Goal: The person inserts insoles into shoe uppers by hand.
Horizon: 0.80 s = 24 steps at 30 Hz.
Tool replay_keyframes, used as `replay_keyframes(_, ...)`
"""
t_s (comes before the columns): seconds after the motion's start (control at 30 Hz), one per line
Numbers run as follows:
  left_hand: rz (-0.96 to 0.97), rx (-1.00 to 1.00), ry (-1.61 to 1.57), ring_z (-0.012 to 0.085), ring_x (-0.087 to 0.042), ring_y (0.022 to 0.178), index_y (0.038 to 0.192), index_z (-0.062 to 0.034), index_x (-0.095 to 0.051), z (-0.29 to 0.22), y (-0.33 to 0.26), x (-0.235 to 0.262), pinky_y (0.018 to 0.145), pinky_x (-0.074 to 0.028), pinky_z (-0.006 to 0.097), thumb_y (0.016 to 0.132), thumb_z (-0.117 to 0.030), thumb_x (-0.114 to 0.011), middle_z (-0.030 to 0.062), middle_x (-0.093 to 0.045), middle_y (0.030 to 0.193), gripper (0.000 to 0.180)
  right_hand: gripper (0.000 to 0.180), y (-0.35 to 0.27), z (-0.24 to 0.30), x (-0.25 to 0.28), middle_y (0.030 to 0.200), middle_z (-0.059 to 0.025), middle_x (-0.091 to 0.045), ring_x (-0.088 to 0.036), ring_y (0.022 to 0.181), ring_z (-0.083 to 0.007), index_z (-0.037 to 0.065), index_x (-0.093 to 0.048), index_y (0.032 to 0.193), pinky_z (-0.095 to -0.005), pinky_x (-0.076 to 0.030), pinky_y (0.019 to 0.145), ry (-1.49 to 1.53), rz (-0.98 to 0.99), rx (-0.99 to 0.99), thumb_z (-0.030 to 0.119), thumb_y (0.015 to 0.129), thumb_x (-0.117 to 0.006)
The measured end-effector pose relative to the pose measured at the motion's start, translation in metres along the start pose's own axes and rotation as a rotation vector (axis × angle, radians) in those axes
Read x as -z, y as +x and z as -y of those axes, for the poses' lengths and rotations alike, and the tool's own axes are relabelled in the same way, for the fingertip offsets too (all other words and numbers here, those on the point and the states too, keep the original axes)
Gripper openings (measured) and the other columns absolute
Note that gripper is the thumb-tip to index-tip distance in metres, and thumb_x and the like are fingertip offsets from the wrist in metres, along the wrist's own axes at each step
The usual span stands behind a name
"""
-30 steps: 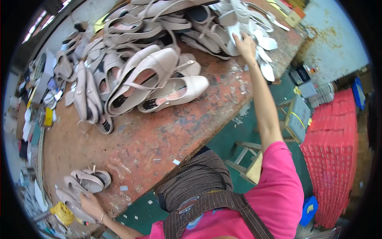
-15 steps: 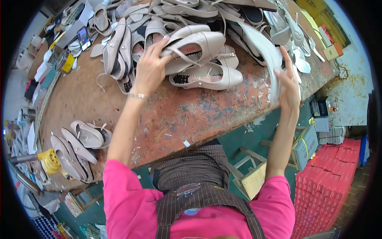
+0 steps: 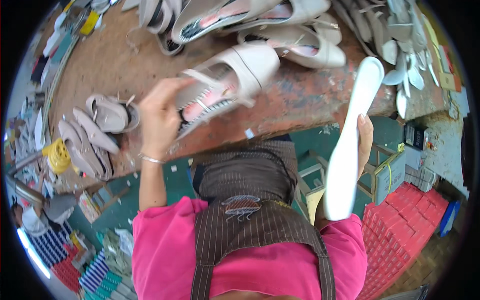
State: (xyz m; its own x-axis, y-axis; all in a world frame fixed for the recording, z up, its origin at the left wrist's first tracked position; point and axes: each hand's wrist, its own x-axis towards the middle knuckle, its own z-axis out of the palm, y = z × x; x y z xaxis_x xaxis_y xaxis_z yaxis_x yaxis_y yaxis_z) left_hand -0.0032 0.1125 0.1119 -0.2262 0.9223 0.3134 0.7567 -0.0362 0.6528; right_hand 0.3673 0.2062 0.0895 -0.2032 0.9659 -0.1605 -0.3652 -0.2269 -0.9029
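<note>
The left hand (image 3: 159,116) is clamped on a pale shoe (image 3: 225,82), lifted just above the near edge of the worktop (image 3: 300,100), and the right hand (image 3: 364,145) grips a white insole (image 3: 350,145) upright off the worktop's near right corner. The insole is not yet in the shoe, so fitting looks barely begun. A far heap (image 3: 260,20) and a left row of shoes (image 3: 92,135) remain.

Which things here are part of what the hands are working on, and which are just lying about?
In hand:
- left hand holding a pale beige slingback shoe
- right hand holding a long white insole

Lying about:
- heap of beige shoes
- yellow tape roll
- red plastic crate
</note>
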Motion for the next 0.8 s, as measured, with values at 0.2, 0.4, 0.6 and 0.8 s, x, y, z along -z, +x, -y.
replay_keyframes(0.2,0.381,0.152,-0.167,0.0247,-0.063,0.106,0.142,-0.0173,-0.053,0.051,-0.044,-0.033,0.089,-0.049,0.029,0.076,0.014,-0.048,0.0159,-0.061,0.122,0.073,0.049,0.0,-0.03,-0.038,0.128,-0.0294,-0.056,-0.065,0.102,-0.0314,-0.007,-0.041,0.138,-0.0387,-0.055,0.088,0.012,0.289,-0.098,0.027,0.104,-0.04)
replay_keyframes(0.4,0.074,0.34,-0.22,0.0159,-0.061,0.095,0.139,-0.0132,-0.056,0.058,-0.06,-0.011,0.084,-0.051,0.03,0.087,-0.005,-0.066,0.0082,-0.062,0.118,0.054,0.047,-0.004,-0.054,-0.11,0.117,-0.0162,-0.06,-0.054,0.1,-0.0323,0.001,-0.058,0.13,-0.0426,-0.044,0.09,-1.173,0.762,0.613,0.017,0.087,-0.064)
replay_keyframes(0.6,-0.049,0.708,-0.012,0.01,-0.061,0.069,0.128,-0.0011,-0.061,0.053,-0.146,-0.011,0.056,-0.048,0.024,0.082,-0.013,-0.077,0.0056,-0.059,0.1,0.05,0.026,0.005,-0.126,-0.161,0.112,-0.0106,-0.067,-0.06,0.101,-0.0271,0.01,-0.078,0.099,-0.0408,-0.046,0.092,-1.055,0.956,0.533,0.006,0.074,-0.072)
replay_keyframes(0.8,-0.195,0.699,-0.425,0.0087,-0.065,0.075,0.12,0.0042,-0.063,0.056,-0.151,-0.032,0.059,-0.053,0.021,0.08,-0.004,-0.08,0.005,-0.058,0.097,0.044,0.024,0.002,-0.154,-0.177,0.106,-0.0128,-0.07,-0.063,0.1,-0.0281,0.005,-0.077,0.093,-0.0407,-0.048,0.091,-0.896,0.979,0.438,0.001,0.07,-0.071)
